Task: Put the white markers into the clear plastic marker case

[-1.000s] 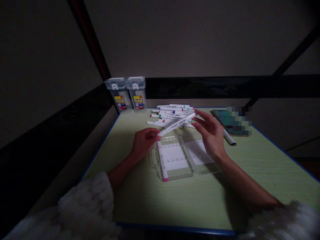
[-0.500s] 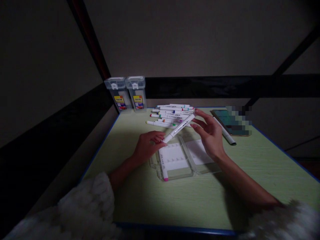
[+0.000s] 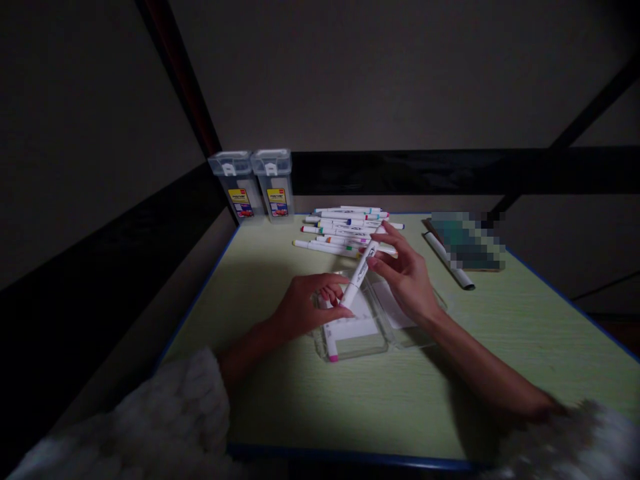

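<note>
A white marker (image 3: 361, 272) slants above an opened clear plastic case (image 3: 360, 351). My left hand (image 3: 305, 303) pinches its lower end between thumb and fingers. My right hand (image 3: 406, 277) grips the upper part, near the far end. Inside the case's left half lies a pink-ended marker (image 3: 331, 343) along the left wall, beside a white paper insert (image 3: 356, 327). My left fingers cover the upper part of that marker. Just beyond my hands, a pile of white markers (image 3: 340, 230) with variously coloured ends lies on the table.
Two clear lidded boxes (image 3: 275, 190) with yellow labels stand at the table's back left corner. To the right are a rolled white sheet (image 3: 449, 261) and a flat, partly pixelated dark green object (image 3: 465, 243). The pale green table (image 3: 300, 407) has a blue edge.
The held marker has turned steeper and moved slightly lower over the case. My left hand has shifted right with its lower end; my right hand has come down and a little left.
</note>
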`<action>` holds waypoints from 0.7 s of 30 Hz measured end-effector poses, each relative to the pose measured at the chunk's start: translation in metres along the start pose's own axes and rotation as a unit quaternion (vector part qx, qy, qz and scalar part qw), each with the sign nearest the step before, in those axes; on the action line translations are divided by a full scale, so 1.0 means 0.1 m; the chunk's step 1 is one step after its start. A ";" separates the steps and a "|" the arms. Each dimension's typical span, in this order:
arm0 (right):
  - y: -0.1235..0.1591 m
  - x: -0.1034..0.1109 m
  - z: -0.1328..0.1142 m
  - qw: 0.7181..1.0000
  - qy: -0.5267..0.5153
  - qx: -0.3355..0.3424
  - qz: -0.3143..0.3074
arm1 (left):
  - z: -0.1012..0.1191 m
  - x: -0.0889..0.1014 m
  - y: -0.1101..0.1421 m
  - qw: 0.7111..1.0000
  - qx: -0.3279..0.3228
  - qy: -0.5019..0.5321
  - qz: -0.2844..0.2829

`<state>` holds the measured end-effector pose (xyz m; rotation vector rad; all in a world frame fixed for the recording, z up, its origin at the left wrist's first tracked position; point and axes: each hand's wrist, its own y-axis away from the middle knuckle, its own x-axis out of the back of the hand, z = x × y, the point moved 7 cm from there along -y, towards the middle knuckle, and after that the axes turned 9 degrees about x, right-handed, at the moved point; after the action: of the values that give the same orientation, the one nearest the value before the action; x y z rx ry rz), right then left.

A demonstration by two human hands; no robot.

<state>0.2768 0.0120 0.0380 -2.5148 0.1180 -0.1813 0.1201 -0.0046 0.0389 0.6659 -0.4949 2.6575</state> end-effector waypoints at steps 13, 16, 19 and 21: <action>0.12 -0.16 0.00 0.985 -0.142 -0.091 0.045 | 0.07 -0.06 0.06 0.998 -0.051 -0.022 -0.032; 0.16 -0.22 0.05 0.967 -0.194 -0.160 0.048 | 0.07 -0.09 0.07 0.997 -0.046 -0.007 -0.056; 0.21 -0.28 0.10 0.949 -0.215 -0.227 0.036 | 0.08 -0.10 0.06 0.996 -0.043 0.019 -0.081; 0.24 -0.32 0.11 0.942 -0.213 -0.260 0.014 | 0.07 -0.07 0.03 0.996 -0.033 0.033 -0.077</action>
<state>0.2461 0.0027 0.0115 -3.0045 0.0254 0.4691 0.1273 -0.0114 0.0404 0.5701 -0.4908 2.4978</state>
